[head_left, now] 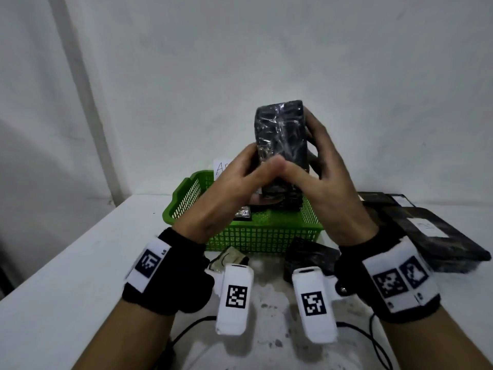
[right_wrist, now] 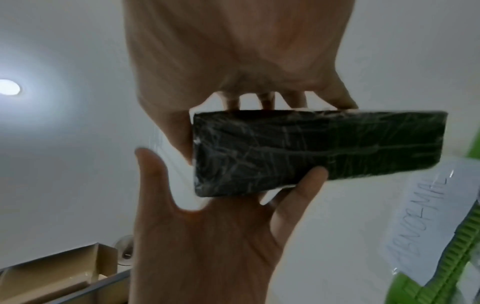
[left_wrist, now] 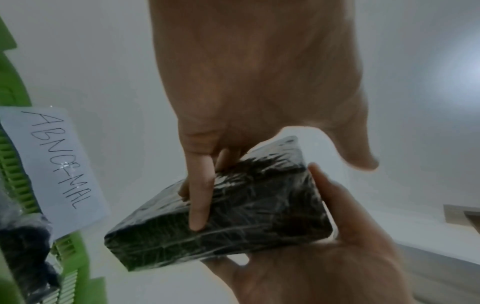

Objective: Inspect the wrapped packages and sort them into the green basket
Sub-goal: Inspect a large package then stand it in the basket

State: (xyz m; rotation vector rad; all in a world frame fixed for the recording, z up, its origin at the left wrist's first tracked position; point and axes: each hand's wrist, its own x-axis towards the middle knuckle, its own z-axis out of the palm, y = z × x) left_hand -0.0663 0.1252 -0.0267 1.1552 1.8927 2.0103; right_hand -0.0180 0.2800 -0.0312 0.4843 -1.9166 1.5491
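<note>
A black plastic-wrapped package (head_left: 281, 134) stands upright in the air above the green basket (head_left: 256, 236), held between both hands. The left hand (head_left: 234, 180) grips its lower left edge with fingers curled round it; the right hand (head_left: 322, 177) clasps the right side, fingers behind and thumb in front. A paper label (left_wrist: 59, 164) reading ABNORMAL sits at the basket's far rim. More dark wrapped packages (head_left: 437, 236) lie on the white tabletop (head_left: 66, 263) to the right, and others inside the basket.
</note>
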